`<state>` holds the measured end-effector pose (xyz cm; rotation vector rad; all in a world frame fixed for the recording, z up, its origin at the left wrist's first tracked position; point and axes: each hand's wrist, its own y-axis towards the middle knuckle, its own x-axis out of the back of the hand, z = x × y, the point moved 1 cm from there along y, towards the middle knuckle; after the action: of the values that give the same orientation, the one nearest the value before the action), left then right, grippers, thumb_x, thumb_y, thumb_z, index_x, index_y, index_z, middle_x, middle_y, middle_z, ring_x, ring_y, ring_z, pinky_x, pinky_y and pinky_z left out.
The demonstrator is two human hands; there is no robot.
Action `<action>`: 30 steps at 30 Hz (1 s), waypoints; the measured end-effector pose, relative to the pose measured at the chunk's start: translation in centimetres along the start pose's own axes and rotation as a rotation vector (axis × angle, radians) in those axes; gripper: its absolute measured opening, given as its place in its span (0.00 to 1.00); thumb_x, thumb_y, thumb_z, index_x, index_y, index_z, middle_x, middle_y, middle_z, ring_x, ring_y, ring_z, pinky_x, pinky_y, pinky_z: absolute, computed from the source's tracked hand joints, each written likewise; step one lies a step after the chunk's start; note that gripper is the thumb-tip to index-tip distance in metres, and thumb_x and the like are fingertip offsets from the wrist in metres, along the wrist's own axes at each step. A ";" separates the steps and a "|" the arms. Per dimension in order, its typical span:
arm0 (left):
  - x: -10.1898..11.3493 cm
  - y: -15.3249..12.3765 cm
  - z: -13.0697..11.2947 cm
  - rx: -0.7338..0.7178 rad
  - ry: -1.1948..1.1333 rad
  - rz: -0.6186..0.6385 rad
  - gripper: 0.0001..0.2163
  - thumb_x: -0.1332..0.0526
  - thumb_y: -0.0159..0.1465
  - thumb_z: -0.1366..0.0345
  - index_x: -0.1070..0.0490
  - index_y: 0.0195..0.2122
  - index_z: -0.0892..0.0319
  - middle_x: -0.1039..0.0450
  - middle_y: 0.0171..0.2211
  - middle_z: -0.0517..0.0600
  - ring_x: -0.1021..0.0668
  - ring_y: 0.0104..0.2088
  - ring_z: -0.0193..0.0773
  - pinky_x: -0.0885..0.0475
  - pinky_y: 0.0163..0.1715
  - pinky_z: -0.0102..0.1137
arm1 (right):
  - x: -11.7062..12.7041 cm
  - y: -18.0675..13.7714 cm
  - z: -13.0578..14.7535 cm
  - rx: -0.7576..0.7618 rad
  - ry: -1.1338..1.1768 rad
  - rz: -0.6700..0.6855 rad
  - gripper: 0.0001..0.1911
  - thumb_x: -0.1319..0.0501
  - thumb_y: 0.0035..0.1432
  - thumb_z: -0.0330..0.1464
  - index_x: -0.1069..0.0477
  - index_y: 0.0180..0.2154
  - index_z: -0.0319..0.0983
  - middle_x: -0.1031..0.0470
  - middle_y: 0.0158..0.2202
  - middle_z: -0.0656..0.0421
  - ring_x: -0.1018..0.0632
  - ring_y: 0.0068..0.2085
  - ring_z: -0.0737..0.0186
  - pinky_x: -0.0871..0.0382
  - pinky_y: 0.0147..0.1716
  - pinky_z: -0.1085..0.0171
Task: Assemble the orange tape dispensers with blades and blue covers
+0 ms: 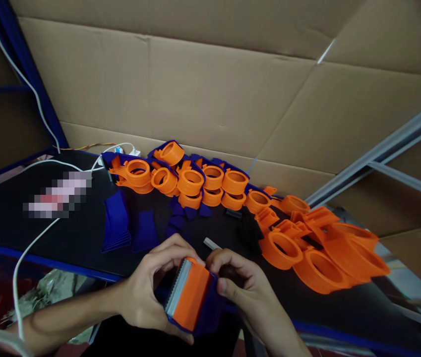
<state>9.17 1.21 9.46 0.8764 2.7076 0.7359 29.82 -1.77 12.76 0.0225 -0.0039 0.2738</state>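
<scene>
The left hand (pixel 147 292) clamps an orange dispenser (pixel 191 295), steadying it, while the right hand (pixel 243 287) grip pinches its side above the counter (pixel 84 243).

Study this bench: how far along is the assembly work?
Done: a row of joined orange-and-blue units lines the back. In hand: left hand and right hand grip one orange piece with a toothed metal edge. Left: loose orange rings and stacked blue plates.

A row of orange rings (pixel 191 181) lines the back of the black tabletop (pixel 80 243). Bigger orange pieces (pixel 322 258) are heaped at the right and blue plates (pixel 116 223) stacked at the left. A white cable (pixel 28 248) trails past, under cardboard sheets (pixel 195 84).
</scene>
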 end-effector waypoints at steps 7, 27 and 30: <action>0.1 0.2 -0.1 0.013 0.009 0.004 0.43 0.19 0.35 0.53 0.28 0.54 0.53 0.32 0.45 0.56 0.27 0.45 0.49 0.28 0.42 0.40 | 0.1 0.3 -0.2 -0.016 0.047 -0.010 0.17 0.29 0.52 0.46 0.27 0.31 0.40 0.30 0.32 0.60 0.31 0.34 0.63 0.38 0.34 0.66; 1.1 0.4 -0.2 0.069 0.053 0.119 0.44 0.20 0.34 0.51 0.26 0.55 0.53 0.32 0.44 0.55 0.27 0.41 0.46 0.29 0.39 0.37 | 0.2 0.2 -0.6 -0.038 0.027 0.022 0.17 0.29 0.52 0.46 0.27 0.31 0.40 0.30 0.32 0.60 0.30 0.34 0.63 0.37 0.33 0.66; 0.7 0.5 0.1 0.071 0.022 0.083 0.43 0.19 0.35 0.55 0.27 0.55 0.54 0.31 0.45 0.56 0.27 0.42 0.46 0.28 0.41 0.37 | 0.3 0.7 -0.5 0.032 -0.020 -0.013 0.15 0.30 0.54 0.44 0.26 0.31 0.40 0.29 0.32 0.60 0.29 0.34 0.63 0.34 0.34 0.66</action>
<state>8.92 2.00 9.67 1.0079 2.7462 0.6725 29.94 -1.01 12.25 0.0574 -0.0197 0.2609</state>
